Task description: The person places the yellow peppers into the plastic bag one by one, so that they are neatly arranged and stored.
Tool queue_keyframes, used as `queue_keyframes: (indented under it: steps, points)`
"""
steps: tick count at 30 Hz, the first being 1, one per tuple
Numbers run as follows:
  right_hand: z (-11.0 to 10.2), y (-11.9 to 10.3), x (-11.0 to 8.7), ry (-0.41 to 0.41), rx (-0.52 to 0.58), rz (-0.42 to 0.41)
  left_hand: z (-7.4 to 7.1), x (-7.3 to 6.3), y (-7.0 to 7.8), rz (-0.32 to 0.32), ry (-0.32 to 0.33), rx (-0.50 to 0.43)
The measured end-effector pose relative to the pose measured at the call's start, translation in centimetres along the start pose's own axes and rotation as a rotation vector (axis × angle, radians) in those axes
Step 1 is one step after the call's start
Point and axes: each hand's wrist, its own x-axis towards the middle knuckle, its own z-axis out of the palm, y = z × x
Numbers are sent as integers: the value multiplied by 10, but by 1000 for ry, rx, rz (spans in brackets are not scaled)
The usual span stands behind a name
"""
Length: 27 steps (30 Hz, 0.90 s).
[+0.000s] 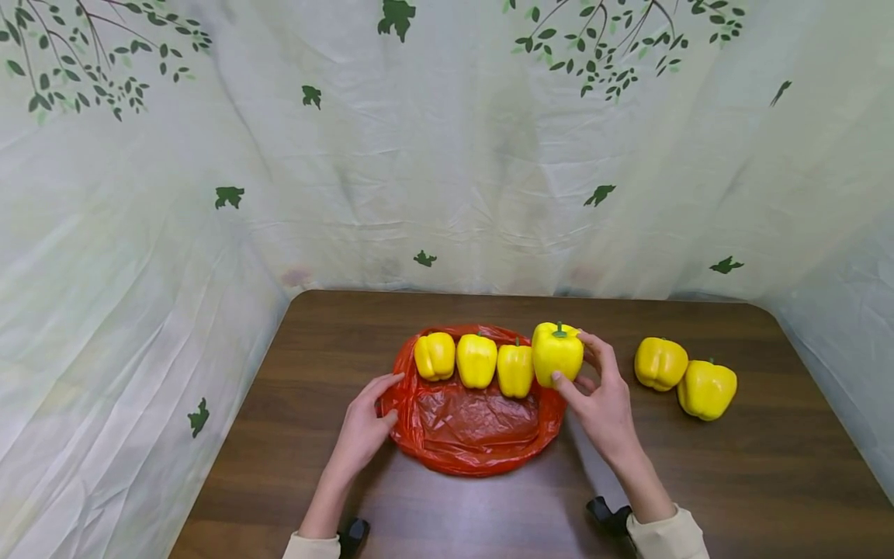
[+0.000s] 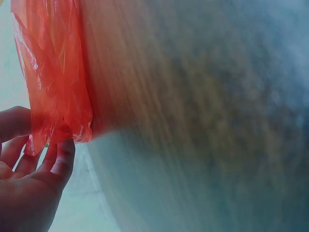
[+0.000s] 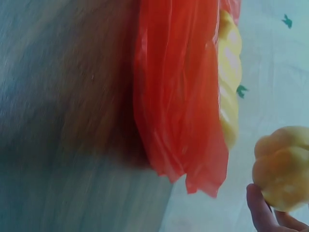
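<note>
A red plastic bag (image 1: 482, 419) lies with its mouth spread wide and its rim rolled into a ring. Three yellow bell peppers (image 1: 476, 362) stand in a row along the bag's far side. My right hand (image 1: 602, 396) grips another yellow bell pepper (image 1: 556, 355), stem up, over the bag's right rim; in the right wrist view this pepper (image 3: 284, 166) is apart from the bag. My left hand (image 1: 366, 423) holds the left rim between thumb and fingers. The left wrist view shows these fingers (image 2: 63, 162) at the bag's edge.
Two yellow bell peppers (image 1: 707, 390) sit side by side on the brown wooden table (image 1: 782, 481), right of my right hand. A pale curtain (image 1: 475, 194) with green leaf prints hangs behind the table and along both sides.
</note>
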Motion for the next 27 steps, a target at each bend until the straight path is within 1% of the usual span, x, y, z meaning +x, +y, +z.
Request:
queue_keyframes:
  steps: [12,14,18,19,21,27]
  points:
    - [21,-9,-8,-110,93,-24,0,-1,0,-17,0,6]
    - [22,-20,-10,-130,103,-15,0,-1,0,-17,0,5]
    - [29,-22,-14,-161,122,-10,-1,-2,1,-15,3,1]
    - [31,-23,-14,-170,135,-2,-1,-2,1,-13,3,-1]
    - [37,-14,-15,-183,150,-12,-1,-2,1,-12,4,-2]
    - [47,-16,-19,-228,152,-1,0,-2,0,-7,8,2]
